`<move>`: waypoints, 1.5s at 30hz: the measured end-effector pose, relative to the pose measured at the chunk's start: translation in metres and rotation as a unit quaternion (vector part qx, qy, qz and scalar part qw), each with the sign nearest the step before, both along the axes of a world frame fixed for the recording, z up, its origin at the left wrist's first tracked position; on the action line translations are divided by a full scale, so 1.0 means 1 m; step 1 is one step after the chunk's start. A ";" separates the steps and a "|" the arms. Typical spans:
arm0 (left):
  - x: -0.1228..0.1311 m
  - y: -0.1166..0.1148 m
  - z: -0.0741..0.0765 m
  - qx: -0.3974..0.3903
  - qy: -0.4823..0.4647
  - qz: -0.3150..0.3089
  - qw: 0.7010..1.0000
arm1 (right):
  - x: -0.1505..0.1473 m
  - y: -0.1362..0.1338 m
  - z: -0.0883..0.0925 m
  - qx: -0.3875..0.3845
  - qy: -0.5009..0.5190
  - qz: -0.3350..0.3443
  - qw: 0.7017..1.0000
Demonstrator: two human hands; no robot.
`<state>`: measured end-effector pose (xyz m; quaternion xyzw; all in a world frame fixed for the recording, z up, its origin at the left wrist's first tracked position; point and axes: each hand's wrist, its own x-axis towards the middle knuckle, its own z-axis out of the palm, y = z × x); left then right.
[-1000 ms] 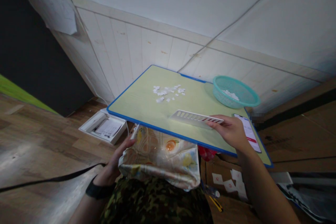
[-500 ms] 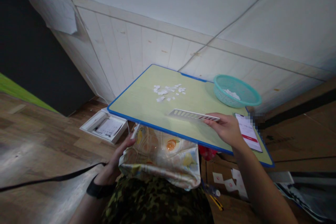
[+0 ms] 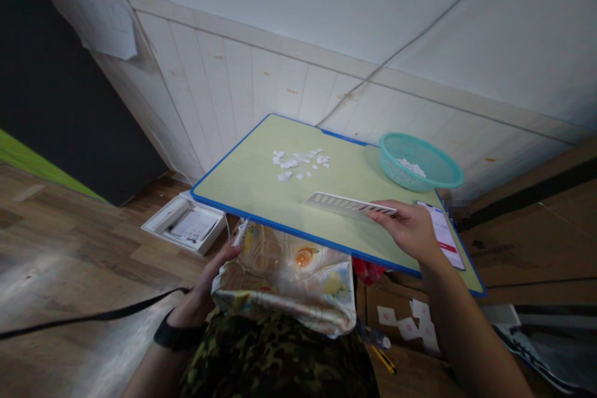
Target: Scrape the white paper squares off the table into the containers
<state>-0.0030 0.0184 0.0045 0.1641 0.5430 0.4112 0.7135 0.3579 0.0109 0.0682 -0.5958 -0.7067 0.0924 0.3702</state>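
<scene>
My right hand [image 3: 410, 230] is closed on one end of a white slotted plastic strip [image 3: 347, 204]. It holds the strip above the front part of a pale yellow table [image 3: 252, 165] with a blue rim. Beyond the strip, small white paper scraps [image 3: 298, 161] lie scattered on the tabletop. My left hand [image 3: 224, 259] is below the front rim at the left, fingers closed by a narrow white piece [image 3: 240, 233]; what it grips is not clear. Beside that hand, a fruit-patterned cloth [image 3: 284, 280] hangs over my lap.
A turquoise basket [image 3: 420, 161] with white scraps inside stands at the table's back right. Near the right edge lies a phone [image 3: 445, 239]. An open white box [image 3: 186, 224] is on the floor at left. Under the table are paper cards [image 3: 408, 328] and a yellow cutter [image 3: 385, 359].
My right hand has shifted slightly to the right with the slotted strip, and now covers more of the phone. My left hand and the paper scraps have stayed put.
</scene>
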 end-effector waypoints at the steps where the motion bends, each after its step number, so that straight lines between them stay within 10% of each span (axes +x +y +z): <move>1: 0.000 0.000 0.000 0.010 -0.006 -0.012 1.000 | 0.000 0.001 0.000 0.004 0.002 -0.007 1.000; 45: -0.002 0.001 -0.001 0.020 0.004 0.007 1.000 | -0.023 -0.023 -0.004 -0.007 0.007 0.020 1.000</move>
